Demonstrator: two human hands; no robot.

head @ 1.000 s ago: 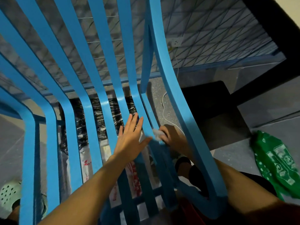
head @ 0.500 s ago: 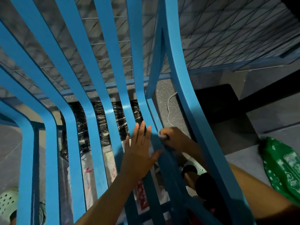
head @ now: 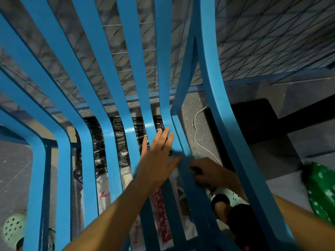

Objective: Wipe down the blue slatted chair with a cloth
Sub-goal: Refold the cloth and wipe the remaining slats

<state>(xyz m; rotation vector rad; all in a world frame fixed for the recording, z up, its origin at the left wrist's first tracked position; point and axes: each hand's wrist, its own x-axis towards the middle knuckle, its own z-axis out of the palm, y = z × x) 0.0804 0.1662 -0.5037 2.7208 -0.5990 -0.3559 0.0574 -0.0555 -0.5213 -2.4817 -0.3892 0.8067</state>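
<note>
Grey floor [head: 203,113], white cable [head: 196,131] and green bag [head: 320,192] are seen beyond the blue chair [head: 130,87]. Left hand [head: 155,160] is laid flat, fingers spread, on a slat. Right hand [head: 208,173] is curled behind a slat; the cloth cannot be made out.

Dim indoor light with a cool cast; a pale glare streak sits on a bend of the blue slatted chair [head: 130,129]. The floor [head: 188,113] beneath lies in deep shadow. Wide-angle distortion fans the slats outward toward the edges. The green bag [head: 320,189] at right is smeared by motion blur
</note>
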